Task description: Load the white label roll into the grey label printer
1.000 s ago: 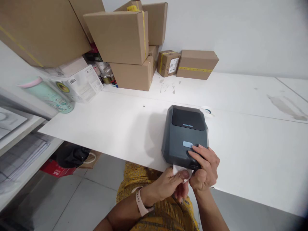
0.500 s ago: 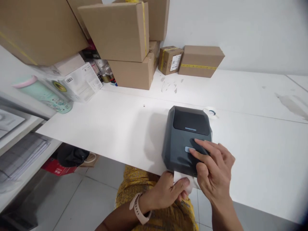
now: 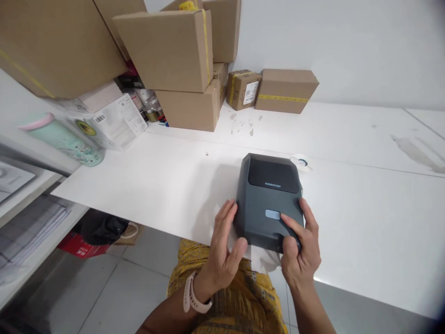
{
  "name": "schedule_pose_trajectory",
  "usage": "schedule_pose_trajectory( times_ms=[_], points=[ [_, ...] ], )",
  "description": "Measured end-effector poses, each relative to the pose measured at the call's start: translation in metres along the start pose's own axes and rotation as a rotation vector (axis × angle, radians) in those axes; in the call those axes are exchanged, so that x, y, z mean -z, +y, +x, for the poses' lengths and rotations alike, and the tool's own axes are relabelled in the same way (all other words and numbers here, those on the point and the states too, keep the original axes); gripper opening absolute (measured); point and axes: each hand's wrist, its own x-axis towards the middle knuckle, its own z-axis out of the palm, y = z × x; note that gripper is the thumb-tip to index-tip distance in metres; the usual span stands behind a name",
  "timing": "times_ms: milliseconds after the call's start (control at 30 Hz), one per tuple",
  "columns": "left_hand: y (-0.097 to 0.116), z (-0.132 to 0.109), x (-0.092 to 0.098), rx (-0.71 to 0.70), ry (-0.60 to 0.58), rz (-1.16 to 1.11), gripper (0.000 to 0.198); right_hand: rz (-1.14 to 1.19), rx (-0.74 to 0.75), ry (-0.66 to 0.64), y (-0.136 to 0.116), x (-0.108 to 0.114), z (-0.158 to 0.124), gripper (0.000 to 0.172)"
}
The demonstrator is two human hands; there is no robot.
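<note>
A dark grey label printer [image 3: 268, 199] sits at the near edge of the white table [image 3: 365, 222]. My left hand [image 3: 224, 246] rests against its left side, fingers stretched along the casing, thumb at the front corner. My right hand [image 3: 301, 246] wraps its right front corner, index finger lying across the top near the light blue button [image 3: 272, 214]. A white label [image 3: 264, 260] hangs from the front slot between my hands; neither hand holds it. A watch with a pale strap [image 3: 191, 297] is on my left wrist.
Cardboard boxes [image 3: 170, 51] are stacked at the back left, with two smaller ones [image 3: 285, 90] against the wall. A white product box [image 3: 111, 121] and a mint bottle [image 3: 59, 137] lie at the left. A small tape roll [image 3: 301, 162] sits behind the printer. Shelves stand at far left.
My left hand let go of the label and moved up to the printer's left side. My right hand shifted from the top near the button to grip the right front corner.
</note>
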Motion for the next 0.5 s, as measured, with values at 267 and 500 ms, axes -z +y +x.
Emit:
schedule_pose_trajectory(
  times_ms=[267, 500],
  points=[
    [0.010, 0.011, -0.003, -0.052, -0.047, -0.166, 0.062, -0.022, -0.133, -0.030, -0.016, 0.012, 0.002, 0.060],
    [0.008, 0.105, 0.005, -0.088, 0.130, -0.379, 0.047, -0.144, 0.270, 0.076, -0.021, 0.018, 0.110, 0.064]
  ],
)
